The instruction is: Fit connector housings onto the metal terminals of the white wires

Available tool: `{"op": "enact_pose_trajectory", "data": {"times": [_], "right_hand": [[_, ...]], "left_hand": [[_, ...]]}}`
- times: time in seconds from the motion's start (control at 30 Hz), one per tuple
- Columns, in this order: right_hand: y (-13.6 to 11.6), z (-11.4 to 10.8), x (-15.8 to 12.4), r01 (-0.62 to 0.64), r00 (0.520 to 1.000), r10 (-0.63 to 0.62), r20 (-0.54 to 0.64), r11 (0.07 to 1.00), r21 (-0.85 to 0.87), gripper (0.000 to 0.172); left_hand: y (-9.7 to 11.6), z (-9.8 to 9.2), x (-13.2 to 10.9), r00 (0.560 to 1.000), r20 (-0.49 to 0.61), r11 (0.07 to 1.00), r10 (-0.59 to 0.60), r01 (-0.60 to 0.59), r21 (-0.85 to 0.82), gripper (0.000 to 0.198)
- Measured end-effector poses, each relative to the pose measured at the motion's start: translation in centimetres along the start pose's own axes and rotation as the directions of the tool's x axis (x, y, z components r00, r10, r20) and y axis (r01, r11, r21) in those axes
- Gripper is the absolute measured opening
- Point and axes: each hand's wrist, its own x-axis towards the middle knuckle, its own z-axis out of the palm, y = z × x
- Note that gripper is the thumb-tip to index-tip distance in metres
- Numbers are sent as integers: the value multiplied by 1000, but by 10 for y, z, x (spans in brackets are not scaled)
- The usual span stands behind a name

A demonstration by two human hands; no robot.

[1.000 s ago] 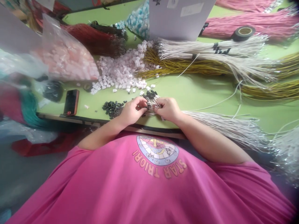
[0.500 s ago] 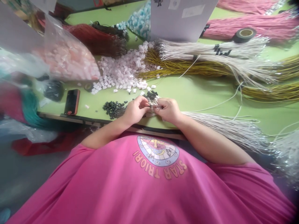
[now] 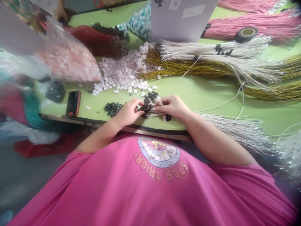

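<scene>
Head view: left hand (image 3: 128, 111) and right hand (image 3: 172, 106) are each pinching, grip pressed together, a fanned bundle of thin white wires (image 3: 152, 106) tipped with small black connectors, lying at the green desk's (image 3: 207, 94) near edge. A crinkled clear bag (image 3: 68, 59) is holding blocky pink housings.

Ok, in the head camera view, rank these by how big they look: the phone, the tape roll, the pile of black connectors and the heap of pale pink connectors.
1. heap of pale pink connectors
2. phone
3. tape roll and pile of black connectors: they look alike, and the roll lies farther off, so no ranking.
</scene>
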Motion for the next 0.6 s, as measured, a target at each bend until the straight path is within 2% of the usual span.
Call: {"op": "enact_pose_trajectory", "data": {"times": [0.07,0.13,0.23,0.33,0.4,0.47,0.53,0.6], "right_hand": [[-1,-2,0,-72,997,70,45,996,53,27],[-2,-2,-1,-78,996,76,45,996,45,25],[-2,-2,0,-28,998,29,50,999,-26,22],[-2,-3,1,0,997,5,83,998,-55,22],[-2,-4,2,-17,993,21,112,999,-34,19],[-2,-4,3,-50,988,51,144,999,-10,17],[-3,-4,3,-79,984,80,161,997,-14,17],[-3,-3,4,-86,983,93,156,995,-48,14]], "left_hand": [[-18,-11,3,996,-50,995,-71,74,67,17],[-38,-19,8,987,-71,975,-145,155,162,14],[-65,-23,17,976,22,942,-215,201,268,15],[-75,-20,24,972,59,936,-228,202,290,12],[-71,-18,25,975,28,940,-223,207,272,12],[-58,-19,21,980,-13,959,-201,199,203,12],[-37,-18,12,985,-21,983,-170,171,62,12],[-15,-15,3,989,56,980,-135,142,-142,14]]}}
